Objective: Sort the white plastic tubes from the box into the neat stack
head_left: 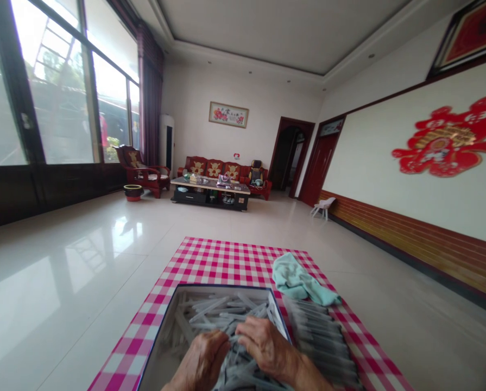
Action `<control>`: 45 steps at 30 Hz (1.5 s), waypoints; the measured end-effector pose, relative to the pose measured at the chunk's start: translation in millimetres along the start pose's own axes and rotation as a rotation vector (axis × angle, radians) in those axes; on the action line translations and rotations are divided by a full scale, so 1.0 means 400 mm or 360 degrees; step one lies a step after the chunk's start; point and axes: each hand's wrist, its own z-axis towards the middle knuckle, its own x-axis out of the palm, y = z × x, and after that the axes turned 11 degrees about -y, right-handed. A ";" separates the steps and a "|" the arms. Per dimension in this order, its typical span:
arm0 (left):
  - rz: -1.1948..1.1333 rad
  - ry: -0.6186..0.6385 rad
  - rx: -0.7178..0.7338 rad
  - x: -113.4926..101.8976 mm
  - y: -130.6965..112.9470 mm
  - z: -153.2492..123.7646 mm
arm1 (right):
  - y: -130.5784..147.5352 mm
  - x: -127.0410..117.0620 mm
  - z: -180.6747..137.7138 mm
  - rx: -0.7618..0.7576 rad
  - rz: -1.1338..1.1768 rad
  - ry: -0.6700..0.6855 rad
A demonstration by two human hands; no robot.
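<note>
My left hand (204,355) and my right hand (265,345) meet above a white, blue-rimmed box (282,320). Loose translucent plastic tubes (210,310) lie inside it at many angles. Fingers of both hands are closed in a pinch, close together. A short pale piece of a plastic tube (233,339) shows between the fingertips; the rest of it is hidden by the hands. Right of the box, beside my right forearm, similar tubes with dark ends lie side by side in a row (322,339), partly blurred.
The box stands on a pink-and-white checked tablecloth (222,260). A mint-green cloth (302,279) lies crumpled at the table's right side. Farther off are a low coffee table (210,185), a wooden sofa (214,166), an armchair (143,171) and a small chair (323,206).
</note>
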 end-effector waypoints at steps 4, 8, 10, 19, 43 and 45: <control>0.0030 -0.0042 0.0011 0.001 0.000 0.003 | 0.014 0.008 0.010 0.0156 0.0107 -0.0056; 0.0111 -0.0092 0.0032 -0.005 -0.004 0.006 | 0.028 0.021 0.017 0.0238 0.0172 -0.0062; 0.0138 -0.0108 0.0055 -0.006 -0.006 0.005 | 0.030 0.024 0.017 0.0276 0.0215 -0.0079; 0.0214 -0.0115 0.0064 -0.002 -0.007 0.015 | 0.004 0.052 -0.002 0.0459 0.0232 -0.0228; 0.0370 -0.0474 0.0124 0.026 0.057 -0.005 | 0.005 -0.101 -0.061 0.0652 0.0595 -0.1234; 0.0372 -0.0488 0.0138 0.028 0.058 -0.005 | -0.025 -0.182 -0.093 0.0552 0.0279 -0.1294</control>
